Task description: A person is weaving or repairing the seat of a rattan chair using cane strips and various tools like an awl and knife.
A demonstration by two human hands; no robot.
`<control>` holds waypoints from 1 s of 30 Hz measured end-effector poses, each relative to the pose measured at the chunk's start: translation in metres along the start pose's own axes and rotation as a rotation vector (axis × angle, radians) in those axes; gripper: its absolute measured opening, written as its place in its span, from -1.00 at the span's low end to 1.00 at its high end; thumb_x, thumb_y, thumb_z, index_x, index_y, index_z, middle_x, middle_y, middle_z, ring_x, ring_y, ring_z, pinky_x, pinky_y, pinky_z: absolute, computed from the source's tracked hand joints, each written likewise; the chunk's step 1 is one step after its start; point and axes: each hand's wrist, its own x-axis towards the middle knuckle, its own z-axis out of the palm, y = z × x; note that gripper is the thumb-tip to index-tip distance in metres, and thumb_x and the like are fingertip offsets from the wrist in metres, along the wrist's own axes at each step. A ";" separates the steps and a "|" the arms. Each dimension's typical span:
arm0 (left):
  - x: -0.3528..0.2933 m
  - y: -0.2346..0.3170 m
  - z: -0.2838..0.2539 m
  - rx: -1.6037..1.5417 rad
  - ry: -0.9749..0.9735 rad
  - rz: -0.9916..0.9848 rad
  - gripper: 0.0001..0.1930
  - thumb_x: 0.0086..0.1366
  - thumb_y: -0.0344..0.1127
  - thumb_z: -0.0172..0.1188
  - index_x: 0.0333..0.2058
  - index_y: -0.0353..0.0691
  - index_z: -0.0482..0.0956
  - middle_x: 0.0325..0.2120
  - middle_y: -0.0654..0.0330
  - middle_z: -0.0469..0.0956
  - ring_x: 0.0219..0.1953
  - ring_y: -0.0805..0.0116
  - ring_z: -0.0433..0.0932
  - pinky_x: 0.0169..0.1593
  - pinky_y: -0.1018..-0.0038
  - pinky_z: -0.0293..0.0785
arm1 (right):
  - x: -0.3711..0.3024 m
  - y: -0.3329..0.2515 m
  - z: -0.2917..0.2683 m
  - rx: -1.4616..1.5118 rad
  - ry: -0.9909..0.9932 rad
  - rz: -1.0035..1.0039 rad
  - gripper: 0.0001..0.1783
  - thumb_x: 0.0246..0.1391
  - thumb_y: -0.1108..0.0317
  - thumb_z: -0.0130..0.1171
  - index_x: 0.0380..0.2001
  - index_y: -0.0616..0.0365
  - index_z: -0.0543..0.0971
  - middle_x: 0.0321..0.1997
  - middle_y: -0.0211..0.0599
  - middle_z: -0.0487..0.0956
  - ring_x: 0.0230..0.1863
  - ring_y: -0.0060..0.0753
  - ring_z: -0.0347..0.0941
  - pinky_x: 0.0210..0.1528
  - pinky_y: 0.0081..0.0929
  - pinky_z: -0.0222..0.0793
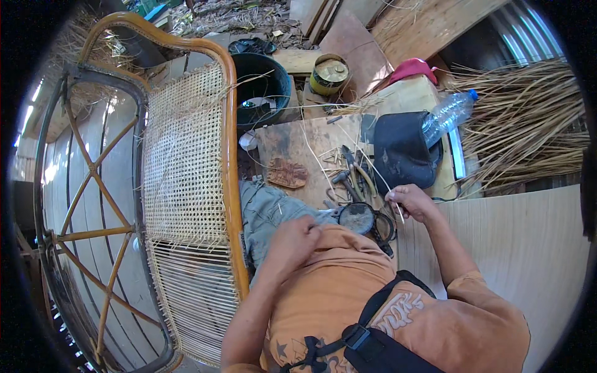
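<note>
While the woven chair panel (186, 155) stands upright at the far left inside its curved wooden frame (229, 124), the left hand (292, 242) rests well to the right of it, low against the person's lap and orange shirt (348, 292). Its fingers are curled in; whether they grip anything I cannot tell, since the back of the hand hides them. Just right of that hand lie a round dark-rimmed object (357, 217) and a scatter of hand tools (348, 177) on a wooden board (292, 137). Further right, the right hand (411, 202) is pinched shut on a thin cane strand (364, 158). The strand's long axis runs from those fingertips up and to the left, across the tools, toward the dark tub (261, 87) behind the board. So the strand's free length lies away from the body and leftward of the right hand, which alone holds it; the left hand is apart from it, nearer the panel. A dark cap (401, 155), a plastic bottle (448, 115) and a heap of dry cane (528, 118) lie at the right.
</note>
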 end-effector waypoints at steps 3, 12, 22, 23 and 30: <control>0.016 0.028 0.011 0.089 -0.127 0.117 -0.73 0.14 -0.20 0.03 -0.39 -0.32 0.52 -0.43 -0.17 0.51 -0.33 -0.16 0.49 -0.25 0.15 0.41 | 0.007 0.008 -0.002 0.006 0.003 -0.044 -0.80 0.11 0.28 0.05 -0.52 0.13 0.53 -0.69 -0.55 0.40 -0.76 -0.70 0.21 -0.76 -0.68 0.05; 0.008 0.056 0.014 0.049 -0.280 0.205 -0.63 0.21 -0.05 0.06 -0.19 -0.25 0.49 -0.44 -0.15 0.53 -0.36 -0.14 0.51 -0.27 0.14 0.41 | -0.004 -0.047 0.031 -0.398 0.247 -0.604 -0.77 0.11 0.29 0.03 -0.42 0.23 0.55 -0.55 -0.27 0.51 -0.55 -0.43 0.42 -0.50 -0.52 0.30; -0.058 -0.033 -0.026 -1.125 0.565 -0.248 -0.76 0.26 -0.19 0.08 -0.28 -0.25 0.52 -0.61 0.36 0.39 -0.62 0.65 0.33 -0.54 0.69 0.27 | -0.011 -0.102 0.198 -0.588 -0.181 -1.209 -0.84 0.06 0.39 0.08 -0.29 0.18 0.56 -0.35 -0.14 0.53 -0.34 -0.14 0.49 -0.29 -0.39 0.39; -0.068 -0.047 -0.028 -1.180 0.578 -0.272 -0.76 0.25 -0.17 0.08 -0.28 -0.22 0.53 -0.62 0.38 0.38 -0.61 0.67 0.31 -0.54 0.68 0.26 | -0.006 -0.107 0.207 -0.574 -0.441 -0.897 -0.81 0.06 0.34 0.09 -0.29 0.19 0.55 -0.37 -0.14 0.52 -0.34 -0.13 0.49 -0.30 -0.38 0.38; -0.106 -0.108 -0.064 -0.738 0.921 -0.502 -0.74 0.23 -0.17 0.10 -0.35 -0.29 0.50 -0.63 0.34 0.41 -0.62 0.61 0.31 -0.52 0.62 0.27 | 0.038 -0.129 0.253 -0.920 -0.535 -1.027 -0.76 0.06 0.26 0.09 -0.29 0.21 0.53 -0.41 -0.01 0.51 -0.32 0.02 0.45 -0.31 -0.25 0.34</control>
